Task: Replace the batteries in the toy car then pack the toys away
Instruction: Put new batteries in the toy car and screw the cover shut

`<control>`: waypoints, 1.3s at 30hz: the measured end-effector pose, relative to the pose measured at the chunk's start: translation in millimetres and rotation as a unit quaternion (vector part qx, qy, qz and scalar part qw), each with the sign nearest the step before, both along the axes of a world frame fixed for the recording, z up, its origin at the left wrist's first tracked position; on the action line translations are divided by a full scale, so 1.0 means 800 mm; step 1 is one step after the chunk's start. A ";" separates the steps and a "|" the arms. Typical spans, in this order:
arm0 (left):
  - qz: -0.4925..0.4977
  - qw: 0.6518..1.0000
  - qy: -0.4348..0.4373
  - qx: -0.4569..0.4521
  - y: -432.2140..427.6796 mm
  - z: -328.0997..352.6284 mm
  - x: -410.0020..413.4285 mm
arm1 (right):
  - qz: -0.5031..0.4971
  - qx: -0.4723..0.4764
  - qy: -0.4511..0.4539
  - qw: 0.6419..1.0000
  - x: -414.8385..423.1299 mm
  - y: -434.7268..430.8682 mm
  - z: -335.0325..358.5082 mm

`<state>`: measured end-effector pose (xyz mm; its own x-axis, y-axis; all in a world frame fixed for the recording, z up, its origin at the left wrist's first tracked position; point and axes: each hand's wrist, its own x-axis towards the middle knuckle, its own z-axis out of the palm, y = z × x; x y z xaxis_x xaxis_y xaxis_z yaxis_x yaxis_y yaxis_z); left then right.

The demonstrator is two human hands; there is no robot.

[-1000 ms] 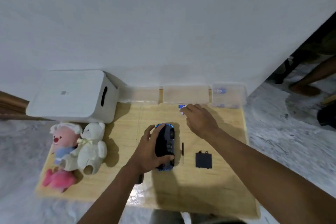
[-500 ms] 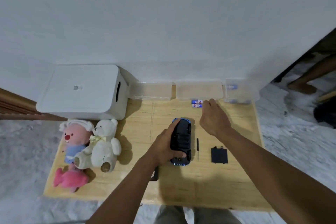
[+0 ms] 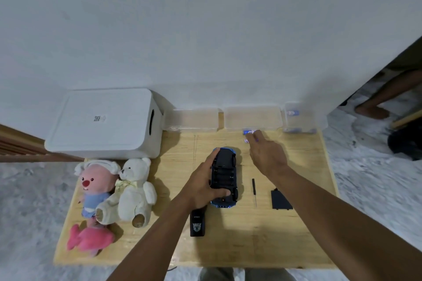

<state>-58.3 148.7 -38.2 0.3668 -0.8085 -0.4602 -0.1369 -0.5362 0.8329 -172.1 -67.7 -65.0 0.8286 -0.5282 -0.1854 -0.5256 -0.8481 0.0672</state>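
Observation:
The blue toy car (image 3: pixel 225 175) lies upside down in the middle of the wooden table (image 3: pixel 303 235), its black battery bay open and showing empty slots. My left hand (image 3: pixel 201 186) grips the car from its left side. My right hand (image 3: pixel 266 155) hovers beyond the car, fingertips at two small blue batteries (image 3: pixel 247 136) lying near the far clear boxes; whether it holds one is unclear. The black battery cover (image 3: pixel 281 199) and a thin screwdriver (image 3: pixel 254 191) lie right of the car. A pink plush (image 3: pixel 96 186), a white teddy bear (image 3: pixel 134 189) and a pink fish plush (image 3: pixel 90 238) sit at the left.
A white lidded storage box (image 3: pixel 102 123) stands at the back left. Three clear plastic containers (image 3: pixel 252 118) line the wall; the rightmost (image 3: pixel 299 118) holds blue batteries. A black remote control (image 3: pixel 197 222) lies under my left forearm. Another person's bare foot (image 3: pixel 372 112) is on the floor at right.
The camera view shifted. My right hand has drawn slightly back toward the car, fingertips still at the batteries. My left hand stays on the car.

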 end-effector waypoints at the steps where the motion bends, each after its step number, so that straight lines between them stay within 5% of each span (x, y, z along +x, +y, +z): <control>1: 0.002 1.000 -0.001 -0.002 0.001 0.001 0.002 | 0.000 -0.005 0.002 1.000 0.002 -0.001 0.003; 9: 0.012 1.000 -0.008 -0.002 -0.003 0.003 0.014 | -0.027 0.074 -0.030 0.996 0.005 0.005 0.016; 17: 0.011 1.000 -0.006 0.002 -0.011 0.004 0.021 | -0.331 0.253 -0.109 0.902 0.018 0.002 0.027; 26: 0.010 1.000 -0.004 0.001 -0.009 -0.002 0.024 | -0.199 0.103 -0.127 0.966 0.022 0.020 0.000; 39: 0.020 1.000 0.010 -0.018 -0.003 -0.005 0.030 | -0.183 0.141 -0.158 0.960 0.007 0.015 -0.001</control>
